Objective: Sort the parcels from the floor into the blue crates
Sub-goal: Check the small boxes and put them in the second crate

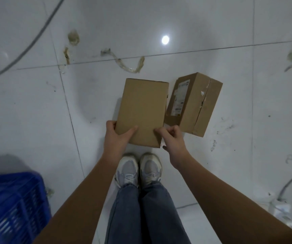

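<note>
A plain brown cardboard parcel [141, 110] is at the centre of the head view, above the white tiled floor. My left hand [118, 136] grips its near left corner, thumb on top. My right hand [172, 138] pinches its near right edge with curled fingers. A second cardboard parcel [194, 104] with a white label and torn tape lies on the floor just to the right. A blue crate [13, 206] stands at the lower left.
My two feet in grey-white shoes [138, 169] stand just below the held parcel. A grey cable [27, 44] runs across the floor at upper left. Another cable and a white object [280, 208] lie at lower right. Tape residue marks the tiles.
</note>
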